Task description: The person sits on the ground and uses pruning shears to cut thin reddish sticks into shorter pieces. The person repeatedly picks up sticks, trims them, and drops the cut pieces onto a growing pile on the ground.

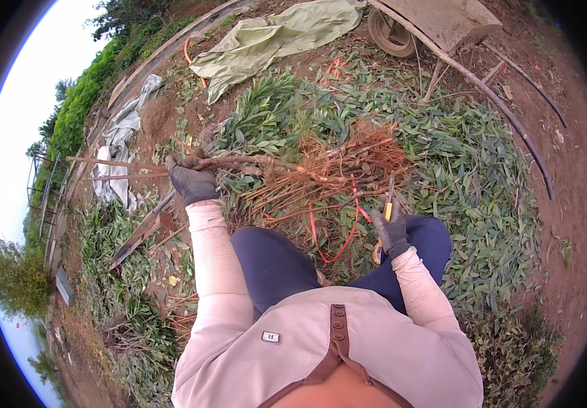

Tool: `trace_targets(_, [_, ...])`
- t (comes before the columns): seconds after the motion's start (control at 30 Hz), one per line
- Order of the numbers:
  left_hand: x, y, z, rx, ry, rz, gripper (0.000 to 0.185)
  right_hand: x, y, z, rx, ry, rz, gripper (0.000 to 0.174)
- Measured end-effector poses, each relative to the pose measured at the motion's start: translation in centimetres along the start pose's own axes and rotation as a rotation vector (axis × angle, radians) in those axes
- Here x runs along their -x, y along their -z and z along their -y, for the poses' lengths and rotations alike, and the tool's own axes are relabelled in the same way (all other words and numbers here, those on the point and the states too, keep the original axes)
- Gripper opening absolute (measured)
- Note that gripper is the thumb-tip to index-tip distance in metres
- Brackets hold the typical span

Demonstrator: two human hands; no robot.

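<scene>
My left hand (191, 179), in a dark work glove, is closed around several brown woody stems (245, 161). They run to the right from my fist and end in a tangle of fine reddish-brown roots (370, 145). To the left of the fist, thin bare shoots stick out. My right hand (393, 229), also gloved, grips a yellow-handled cutting tool (389, 208), its narrow metal blade pointing away from me just below the roots. The fingers hide much of the handle. A loop of red plastic tie (332, 260) hangs between my knees, near more thin rooted stems (273, 201).
Cut green leaves (482, 204) cover the ground around me. At the upper right stands a wheelbarrow (439, 25) with long handles. A green tarp (278, 38) and a grey-white sheet (120, 132) lie beyond. A long-handled tool (143, 229) rests at my left.
</scene>
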State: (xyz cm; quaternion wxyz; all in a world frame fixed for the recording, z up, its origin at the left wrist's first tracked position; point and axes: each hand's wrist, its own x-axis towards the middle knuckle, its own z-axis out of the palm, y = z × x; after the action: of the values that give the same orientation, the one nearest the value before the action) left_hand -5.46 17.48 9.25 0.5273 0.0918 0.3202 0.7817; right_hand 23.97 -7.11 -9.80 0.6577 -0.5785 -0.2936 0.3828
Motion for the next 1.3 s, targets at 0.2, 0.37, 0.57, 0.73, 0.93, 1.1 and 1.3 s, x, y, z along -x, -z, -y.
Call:
trace_targets(0.2, [-0.2, 3.6, -3.0, 0.079, 0.139, 0.174, 0.045, 3.0, -0.5, 0.3, 0.547, -0.261, 0.579, 0.067])
trace_targets(0.37, [-0.5, 5.1, -3.3, 0.025, 0.198, 0.182, 0.044, 2.6, -1.9, 2.6, 0.445, -0.04, 0.589, 0.076])
trace_targets(0.57, [-1.7, 7.8, -2.5, -0.062, 0.329, 0.012, 0.032, 4.1, -2.6, 6.4, 0.436, 0.162, 0.652, 0.072])
trace_targets(0.73, [-1.4, 9.5, -1.1, 0.067, 0.375, 0.009, 0.032, 4.7, -3.4, 5.2, 0.026, 0.1, 0.558, 0.047])
trace_targets(0.93, [1.1, 6.7, -2.1, 0.125, 0.166, 0.346, 0.043, 4.4, -1.6, -0.4, 0.282, -0.401, 0.247, 0.024])
trace_targets(1.1, [4.9, 3.4, -1.6, 0.081, 0.271, 0.76, 0.044, 2.6, -1.6, 2.8, 0.175, 0.005, 0.11, 0.022])
trace_targets(1.3, [11.6, 0.8, 2.9, -0.298, 0.366, 1.103, 0.048, 3.0, -7.4, 10.3, 0.134, 0.239, 0.511, 0.04])
